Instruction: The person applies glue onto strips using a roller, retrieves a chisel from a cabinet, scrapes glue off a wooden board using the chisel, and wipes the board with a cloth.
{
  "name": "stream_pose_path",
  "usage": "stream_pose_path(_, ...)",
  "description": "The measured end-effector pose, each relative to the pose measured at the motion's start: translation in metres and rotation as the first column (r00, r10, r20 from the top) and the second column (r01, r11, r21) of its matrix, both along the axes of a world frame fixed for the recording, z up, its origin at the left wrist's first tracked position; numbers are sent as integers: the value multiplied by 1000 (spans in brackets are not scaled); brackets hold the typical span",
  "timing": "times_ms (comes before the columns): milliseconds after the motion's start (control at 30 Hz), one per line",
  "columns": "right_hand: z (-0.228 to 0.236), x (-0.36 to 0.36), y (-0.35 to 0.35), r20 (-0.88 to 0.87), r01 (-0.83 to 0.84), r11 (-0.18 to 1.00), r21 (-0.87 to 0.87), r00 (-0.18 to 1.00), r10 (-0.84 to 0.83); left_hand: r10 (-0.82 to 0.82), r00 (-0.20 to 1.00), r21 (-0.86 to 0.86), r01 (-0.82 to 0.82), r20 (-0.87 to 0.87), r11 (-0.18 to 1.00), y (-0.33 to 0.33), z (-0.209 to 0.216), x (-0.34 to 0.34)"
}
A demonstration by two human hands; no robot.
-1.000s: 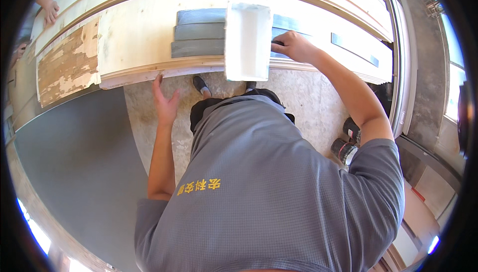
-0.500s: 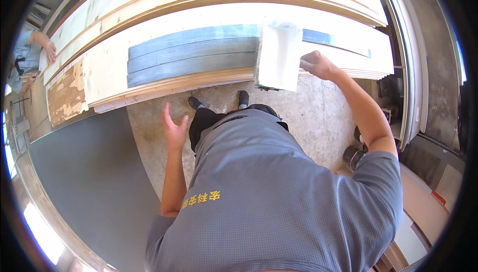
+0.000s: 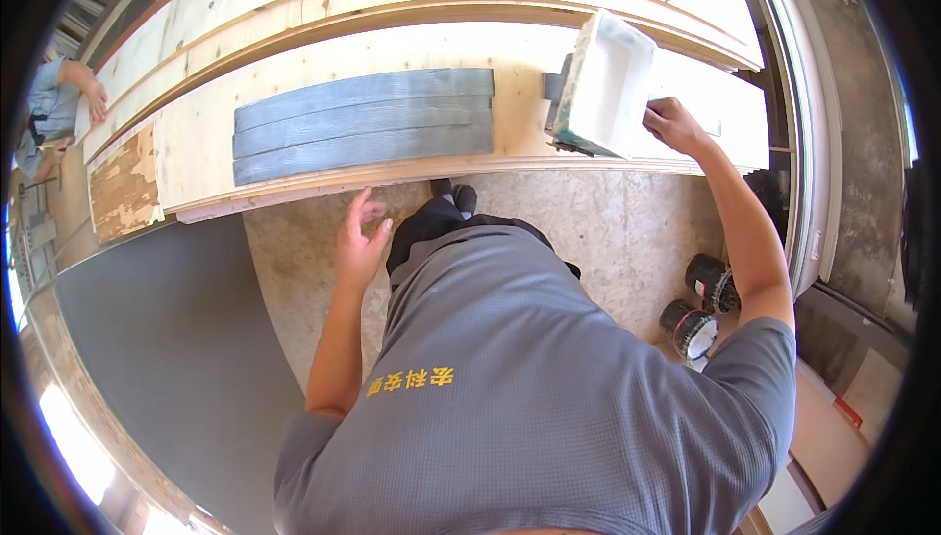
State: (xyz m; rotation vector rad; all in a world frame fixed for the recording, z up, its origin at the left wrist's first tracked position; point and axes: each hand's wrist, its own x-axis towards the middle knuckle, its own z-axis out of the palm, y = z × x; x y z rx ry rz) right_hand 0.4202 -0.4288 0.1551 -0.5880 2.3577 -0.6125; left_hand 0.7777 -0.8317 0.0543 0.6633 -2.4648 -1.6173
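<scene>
While right hand [image 3: 671, 123] slides white tray [image 3: 610, 84] rightward along surface [image 3: 196, 148], fingers clamped on rim, more grey planks [image 3: 363, 125] exposed; left hand [image 3: 361, 241] loose, empty, below edge.

Three grey planks [image 3: 363, 125], one white tray [image 3: 608, 84], two dark rolls [image 3: 701, 310].

Speckled beige floor [image 3: 627, 231] under me. A dark grey mat [image 3: 167, 339] covers it to my left. Long pale wooden boards [image 3: 392, 6] run across in front, stacked in tiers, one end chipped and brown [image 3: 123, 192]. Grey concrete wall [image 3: 863, 143] on my right. Bright daylight at lower left [image 3: 69, 437].
</scene>
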Motion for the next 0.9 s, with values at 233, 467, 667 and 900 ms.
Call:
stream_pose_path(233,4,-17,-60,72,-135,990,39,989,132,-45,998,38,47,-44,998,6,16,-45)
stream_pose_path(467,-18,-23,-112,72,-267,963,-27,961,268,11,998,69,-6,-67,998,4,10,-51)
stream_pose_path(667,-4,-30,-93,73,-302,950,76,952,296,77,994,143,-64,-84,988,0,0,-52)
stream_pose_path(900,5,-30,-98,108,-223,972,77,971,214,69,995,205,-53,-73,977,-2,7,-78)
